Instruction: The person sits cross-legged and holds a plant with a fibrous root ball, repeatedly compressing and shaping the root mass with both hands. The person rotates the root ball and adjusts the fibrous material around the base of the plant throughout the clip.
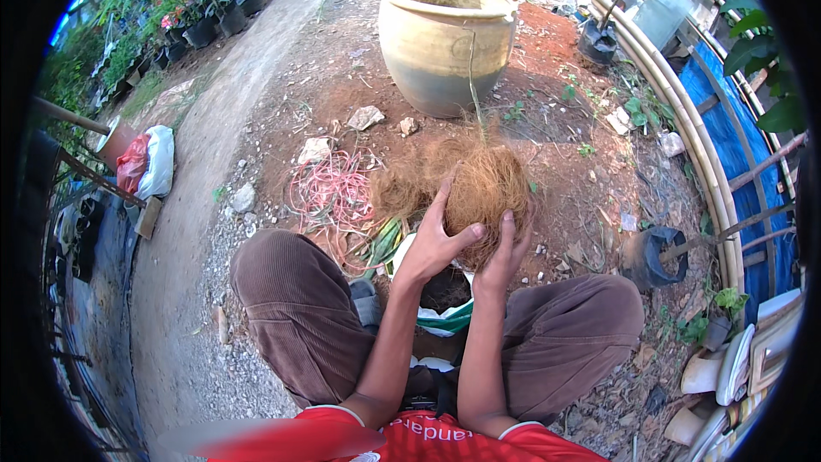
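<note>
Both my hands are wrapped round a ball of brown coconut fibre (pixel 489 192), from whose top a thin bare stem (pixel 473 85) rises. My left hand (pixel 436 244) presses on its near left side, fingers pointing up along the fibre. Cupping the near right side is my right hand (pixel 506 248), its far fingers partly hidden. A loose clump of coconut fibre (pixel 400 188) lies just left of the ball. Below my hands, between my legs, stands an open white and green sack (pixel 449 322) with dark soil (pixel 445 289) in it.
A tangle of pink and white plastic string (pixel 333 201) lies left of the fibre. Straight ahead stands a big glazed pot (pixel 445 51). Bamboo poles (pixel 684 103) and a blue tarp (pixel 744 154) edge the right side. Potted plants (pixel 201 30) line the far left.
</note>
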### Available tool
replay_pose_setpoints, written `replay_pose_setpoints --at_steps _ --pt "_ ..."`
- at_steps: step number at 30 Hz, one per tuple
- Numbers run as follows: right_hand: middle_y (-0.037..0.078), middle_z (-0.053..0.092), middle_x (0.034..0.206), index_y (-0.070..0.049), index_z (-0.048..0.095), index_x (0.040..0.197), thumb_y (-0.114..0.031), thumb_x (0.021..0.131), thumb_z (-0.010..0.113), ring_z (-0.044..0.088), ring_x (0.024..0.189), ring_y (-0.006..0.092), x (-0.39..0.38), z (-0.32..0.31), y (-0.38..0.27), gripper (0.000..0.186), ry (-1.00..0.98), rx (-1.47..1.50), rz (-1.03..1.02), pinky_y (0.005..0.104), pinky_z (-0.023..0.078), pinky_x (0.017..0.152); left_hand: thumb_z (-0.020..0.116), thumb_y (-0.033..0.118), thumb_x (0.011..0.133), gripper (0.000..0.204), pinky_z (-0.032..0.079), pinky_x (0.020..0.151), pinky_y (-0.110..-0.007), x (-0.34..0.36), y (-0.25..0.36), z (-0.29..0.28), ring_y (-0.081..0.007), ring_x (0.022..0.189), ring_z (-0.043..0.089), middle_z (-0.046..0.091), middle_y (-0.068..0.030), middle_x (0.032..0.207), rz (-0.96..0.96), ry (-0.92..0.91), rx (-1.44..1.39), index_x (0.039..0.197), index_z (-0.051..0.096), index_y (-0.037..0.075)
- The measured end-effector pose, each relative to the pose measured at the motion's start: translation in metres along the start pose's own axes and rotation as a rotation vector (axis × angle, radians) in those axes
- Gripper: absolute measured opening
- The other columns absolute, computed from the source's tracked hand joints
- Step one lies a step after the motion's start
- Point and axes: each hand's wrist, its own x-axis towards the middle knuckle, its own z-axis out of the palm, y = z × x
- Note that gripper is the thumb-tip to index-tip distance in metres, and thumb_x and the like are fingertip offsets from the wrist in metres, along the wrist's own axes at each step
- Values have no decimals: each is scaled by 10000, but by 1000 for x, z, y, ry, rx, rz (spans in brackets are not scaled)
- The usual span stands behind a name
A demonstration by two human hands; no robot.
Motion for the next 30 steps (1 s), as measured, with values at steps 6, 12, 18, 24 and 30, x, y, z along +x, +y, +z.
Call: replay_pose_setpoints --at_steps 6,12,18,24,30 --pt "149 442 1543 1 344 1550 -412 1060 406 446 1407 268 1 -4 -2 643 -306 186 66 414 349 1172 935 139 666 1012 451 1096 -393 7 -15 -3 -256 1246 587 577 -194 1371 121 -1 127 1477 362 -57" --pt "175 386 1576 8 303 1561 -324 1055 495 394 1449 288 6 5 -11 636 -342 -203 -134 423 271 1213 926 126 652 942 484 1053 -386 12 -15 -2 -239 1181 624 602 -185 1318 180 87 77 1427 418 -42" --pt "224 405 1537 16 323 1538 -387 861 802 421 1426 339 7 16 -21 922 -240 -670 -472 474 343 1164 917 172 614 1032 442 1100 -420 10 -28 9 -301 1276 572 546 -221 1393 263 214 299 1483 392 -15" --pt "195 648 1256 58 574 1302 -173 901 757 637 1172 304 12 16 -19 498 -133 -488 -288 424 471 1034 914 185 572 1089 394 1145 -437 14 -31 6 -329 1353 509 505 -240 1439 301 205 362 1499 377 -12" --pt "132 649 1240 49 598 1264 -110 929 723 615 1175 239 15 7 -21 391 -95 -329 -236 389 447 1059 856 89 571 1118 417 1130 -406 14 -25 2 -286 1293 544 522 -203 1398 258 74 40 1533 295 -15"
